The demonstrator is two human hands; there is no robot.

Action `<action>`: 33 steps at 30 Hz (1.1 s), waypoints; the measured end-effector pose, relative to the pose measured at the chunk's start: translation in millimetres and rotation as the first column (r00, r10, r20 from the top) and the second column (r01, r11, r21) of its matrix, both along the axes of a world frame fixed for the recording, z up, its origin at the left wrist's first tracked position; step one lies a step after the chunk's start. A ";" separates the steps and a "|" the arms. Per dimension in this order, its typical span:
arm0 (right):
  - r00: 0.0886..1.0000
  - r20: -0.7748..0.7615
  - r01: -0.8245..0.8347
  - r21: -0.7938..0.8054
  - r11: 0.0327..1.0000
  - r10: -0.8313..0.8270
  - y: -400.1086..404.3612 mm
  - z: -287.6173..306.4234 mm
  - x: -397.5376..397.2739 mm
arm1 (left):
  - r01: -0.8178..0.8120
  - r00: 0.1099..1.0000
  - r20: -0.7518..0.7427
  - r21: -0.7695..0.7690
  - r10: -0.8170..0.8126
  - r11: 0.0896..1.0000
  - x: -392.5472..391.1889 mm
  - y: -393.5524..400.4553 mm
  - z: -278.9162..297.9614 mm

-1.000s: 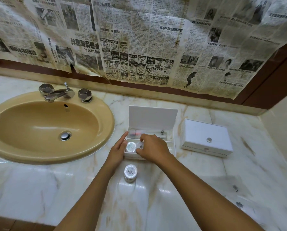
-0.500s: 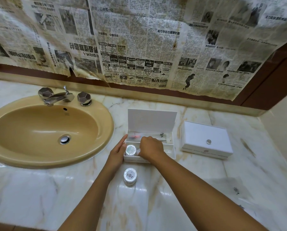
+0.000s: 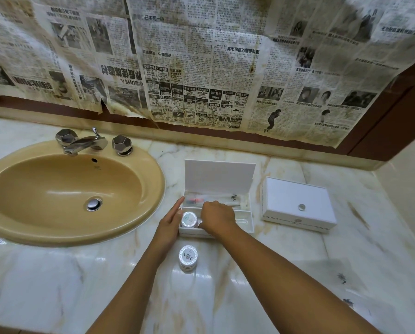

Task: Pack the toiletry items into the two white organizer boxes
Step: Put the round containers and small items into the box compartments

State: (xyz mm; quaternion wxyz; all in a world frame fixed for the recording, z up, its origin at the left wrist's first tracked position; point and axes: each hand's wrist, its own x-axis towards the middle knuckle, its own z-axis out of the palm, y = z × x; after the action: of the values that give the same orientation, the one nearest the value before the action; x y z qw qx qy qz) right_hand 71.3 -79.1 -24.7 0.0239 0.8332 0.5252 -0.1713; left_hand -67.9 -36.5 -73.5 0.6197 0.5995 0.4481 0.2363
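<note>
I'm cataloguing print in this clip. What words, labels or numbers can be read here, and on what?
"RM299": advert box on the newspaper covering the wall.
"高市早苗的圓夢計劃": headline on the same newspaper, upper right.
"中國受益": smaller heading, centre.
Remaining newsprint: too small or blurred.
Jar lid on the counter and jar lid in the open box: emblem only, unreadable.
Closed white box: front mark too small.

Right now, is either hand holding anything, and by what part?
Left hand rests flat against the open box, left side. Right hand curls over something inside; what, cannot be told.
</note>
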 end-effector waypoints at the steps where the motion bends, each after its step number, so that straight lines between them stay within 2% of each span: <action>1: 1.000 -0.013 0.005 0.010 1.000 -0.005 -0.9 -0.9 0.0 | 0.000 1.000 -0.002 0.002 0.000 1.000 -0.1 -0.2 0.0; 5: 0.998 -0.059 0.027 0.083 0.996 -0.022 -8.3 -3.1 0.1 | 0.002 1.000 0.002 0.004 -0.002 1.000 0.1 0.0 0.3; 8: 0.998 -0.064 0.037 0.214 0.976 -0.023 -15.4 2.1 -1.3 | 0.005 1.000 0.002 0.010 -0.005 1.000 -0.1 0.8 -2.0; 12: 0.984 -0.163 -0.010 0.366 0.931 0.075 -21.9 16.8 -12.2 | -0.005 1.000 -0.011 0.017 0.005 1.000 0.9 0.5 -1.3; 14: 0.965 -0.217 -0.063 0.346 0.936 0.145 -24.5 21.3 -18.3 | -0.008 1.000 -0.009 0.018 0.008 1.000 1.6 0.6 -2.2; 16: 0.944 -0.255 -0.140 0.260 0.956 0.208 -27.0 22.8 -23.9 | -0.012 1.000 -0.013 0.006 0.012 1.000 1.7 1.0 -3.5; 20: 0.918 -0.264 -0.265 0.143 0.954 0.295 -34.2 22.0 -32.8 | -0.032 0.999 -0.022 0.019 0.032 0.999 2.7 -0.6 -2.7; 33: 0.901 -0.237 -0.351 0.097 0.931 0.364 -46.6 11.3 -44.8 | -0.026 0.999 -0.025 0.001 0.026 1.000 0.8 -0.1 -4.7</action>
State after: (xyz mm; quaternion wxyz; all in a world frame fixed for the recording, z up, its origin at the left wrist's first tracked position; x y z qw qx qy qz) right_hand 26.5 -125.8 -13.4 -0.0334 0.6946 0.6721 -0.2542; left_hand -67.1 -36.5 -78.2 0.6106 0.5967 0.4635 0.2373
